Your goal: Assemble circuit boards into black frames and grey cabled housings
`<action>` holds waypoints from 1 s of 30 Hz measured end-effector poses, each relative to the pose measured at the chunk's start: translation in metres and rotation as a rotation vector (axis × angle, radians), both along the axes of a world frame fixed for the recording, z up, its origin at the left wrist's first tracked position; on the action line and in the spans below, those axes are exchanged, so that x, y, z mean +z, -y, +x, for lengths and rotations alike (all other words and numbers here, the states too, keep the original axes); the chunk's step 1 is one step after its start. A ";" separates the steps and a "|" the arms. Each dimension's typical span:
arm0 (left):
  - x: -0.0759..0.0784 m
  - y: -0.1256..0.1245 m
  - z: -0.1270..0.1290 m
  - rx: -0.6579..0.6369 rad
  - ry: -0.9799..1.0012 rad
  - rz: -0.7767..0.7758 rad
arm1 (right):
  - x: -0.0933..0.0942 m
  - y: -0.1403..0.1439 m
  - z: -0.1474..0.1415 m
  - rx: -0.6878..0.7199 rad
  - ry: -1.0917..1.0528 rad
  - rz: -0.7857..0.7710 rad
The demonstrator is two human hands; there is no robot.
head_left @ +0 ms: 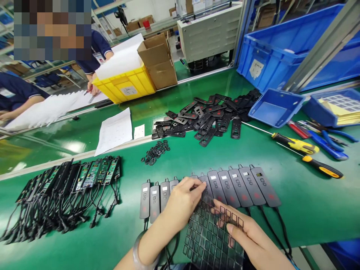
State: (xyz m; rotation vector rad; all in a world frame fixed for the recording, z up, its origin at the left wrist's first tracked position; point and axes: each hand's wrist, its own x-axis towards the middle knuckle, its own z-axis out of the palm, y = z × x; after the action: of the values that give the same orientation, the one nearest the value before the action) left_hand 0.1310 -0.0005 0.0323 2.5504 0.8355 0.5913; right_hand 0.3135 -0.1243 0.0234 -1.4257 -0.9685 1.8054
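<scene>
A clear plastic sheet with rows of black rectangular outlines (209, 234) is held by my right hand (244, 228), thumb on top and fingers underneath. My left hand (182, 198) reaches over the sheet's upper edge. Its thumb and fingertips are pinched together at the face of a black handheld controller (214, 183) or its close neighbour; anything between them is too small to make out. Several such controllers lie side by side in a row, some with a white patch over the display. The rightmost controller (264, 185) shows a dark display window. My left forearm and hand cover part of the row.
Left lie opened controllers with green circuit boards (87, 174) and black cables. Behind the row are small black rings (156, 152) and a heap of black covers (208, 120). Screwdrivers (295, 144), pliers (332, 138) and blue bins (275, 107) sit right. Co-workers sit across the bench.
</scene>
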 end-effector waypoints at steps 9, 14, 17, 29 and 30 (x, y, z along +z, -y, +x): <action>-0.010 -0.011 0.000 -0.105 -0.170 0.293 | -0.015 0.010 0.002 -0.005 0.011 -0.004; -0.008 -0.010 0.002 -0.142 -0.244 0.385 | -0.013 0.010 0.001 -0.001 0.016 0.010; -0.003 -0.008 0.002 -0.149 -0.300 0.397 | -0.008 0.007 0.000 -0.029 0.027 0.014; 0.017 0.040 0.023 -0.051 0.122 -0.120 | 0.009 0.000 0.002 -0.091 0.204 0.317; 0.017 0.041 0.024 -0.051 0.119 -0.124 | 0.009 0.000 0.003 -0.076 0.255 0.374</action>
State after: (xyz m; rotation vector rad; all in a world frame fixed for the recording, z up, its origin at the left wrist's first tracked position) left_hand 0.1554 -0.0413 0.0497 2.3914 0.7399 0.6476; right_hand 0.3165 -0.1242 0.0322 -1.4476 -1.2847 1.3215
